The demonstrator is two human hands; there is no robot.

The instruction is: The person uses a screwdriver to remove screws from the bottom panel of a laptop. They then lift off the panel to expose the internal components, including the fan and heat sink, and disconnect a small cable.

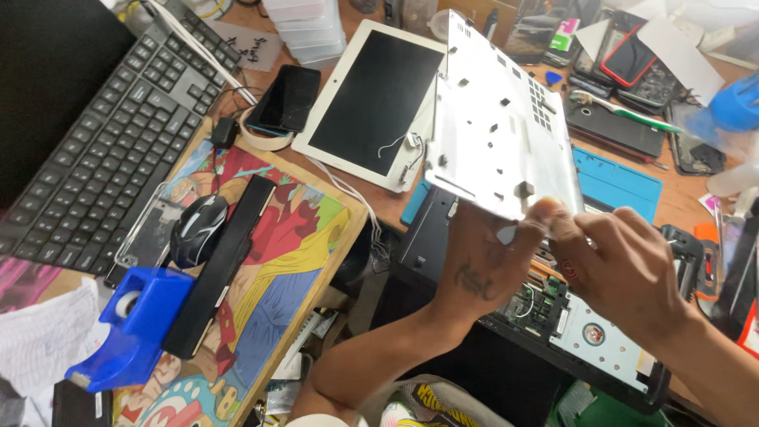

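"What packages or labels lay about the desk?"

"At twelve o'clock a small green packet (564, 35) stood among the clutter, and at eleven a grey paper slip (251, 44) with handwriting lay beside the black keyboard (111, 134). A blue tape dispenser (130, 326) sat at eight o'clock on a brightly coloured cartoon board (281, 261), just beside a long black bar (223, 261) and a black mouse (198, 229)."

"And the hands?"

"The left hand (482, 265) was closed, thumb and fingers pinching the lower edge of the silver laptop cover (498, 126). The right hand (621, 265) was curled shut too, its fingertips at that same edge, touching the left thumb."

"Where was the cover?"

"Lifted and tilted, at one o'clock from centre, above the opened laptop base (585, 332) whose circuit board showed at four o'clock."

"Anything around it?"

"A white tablet (368, 99) at twelve, a black phone (286, 97) just left of it, a blue work mat (621, 183) at two o'clock, and more phones (632, 63) beyond."
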